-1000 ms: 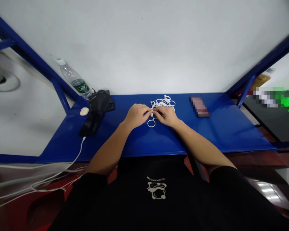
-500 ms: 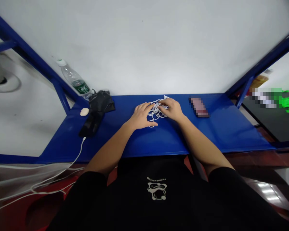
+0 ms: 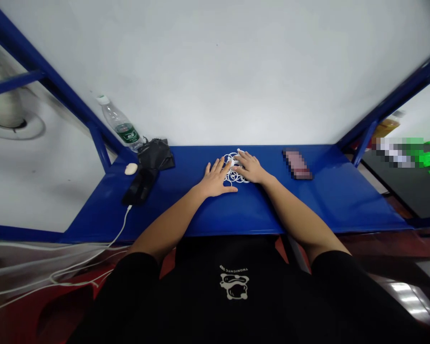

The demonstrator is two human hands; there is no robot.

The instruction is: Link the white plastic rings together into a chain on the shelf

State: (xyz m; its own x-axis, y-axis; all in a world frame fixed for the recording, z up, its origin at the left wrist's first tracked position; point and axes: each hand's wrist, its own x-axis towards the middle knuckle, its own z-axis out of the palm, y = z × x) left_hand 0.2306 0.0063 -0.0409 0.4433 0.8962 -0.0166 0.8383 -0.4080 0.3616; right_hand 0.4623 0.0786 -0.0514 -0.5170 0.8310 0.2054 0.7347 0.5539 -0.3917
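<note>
A small heap of white rings (image 3: 237, 177) lies on the blue tabletop (image 3: 232, 215), with several loops overlapping. My left hand (image 3: 215, 179) rests at the heap's left side, fingers spread and thumb pointing right below the rings. From the right, my right hand (image 3: 251, 168) lies flat over the heap's upper right part, its fingers stretched out. Both hands touch or hover just over the rings; which of the two I cannot tell. Parts of the heap are hidden under the fingers.
At the left stand a clear bottle (image 3: 123, 126) with a green label, a crumpled black bag (image 3: 157, 154), a black device (image 3: 139, 186) with a white cable (image 3: 120, 231), and a pale rounded object (image 3: 131, 168). To the right lies a blurred phone-like object (image 3: 298, 165). A white wall (image 3: 218, 86) rises behind.
My right hand has flattened from curled fingers and lies lower over the rings. My left fingers have spread wider. The heap looks more compact, and the view has shifted slightly.
</note>
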